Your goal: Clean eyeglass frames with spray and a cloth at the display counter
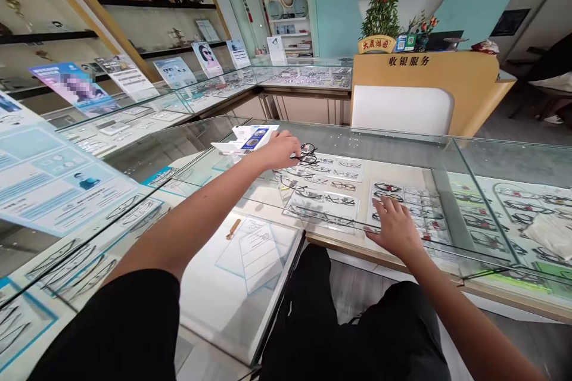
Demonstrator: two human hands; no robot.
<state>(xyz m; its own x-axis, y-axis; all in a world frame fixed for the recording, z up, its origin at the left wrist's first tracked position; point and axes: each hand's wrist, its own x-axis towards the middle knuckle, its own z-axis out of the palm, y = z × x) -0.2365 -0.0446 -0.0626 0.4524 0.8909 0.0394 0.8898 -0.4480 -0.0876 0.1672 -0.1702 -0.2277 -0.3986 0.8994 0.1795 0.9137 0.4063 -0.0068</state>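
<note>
My left hand (282,150) reaches over the glass display case, its fingers closed on a pair of dark-framed glasses (308,155). Just behind and left of that hand is a white and blue box (254,136) with open flaps. My right hand (393,223) rests at the case's near edge, fingers spread and holding nothing. Beneath the glass lie rows of eyeglasses, including a thin-framed pair (343,185) and dark pairs (386,188) close to my right hand.
A lower white counter (214,292) with papers (261,256) and a small brown item (233,229) lies at front left. Upright signs (58,172) line the left. Behind stands a wooden cashier desk (473,83). A white cloth (549,232) is at right.
</note>
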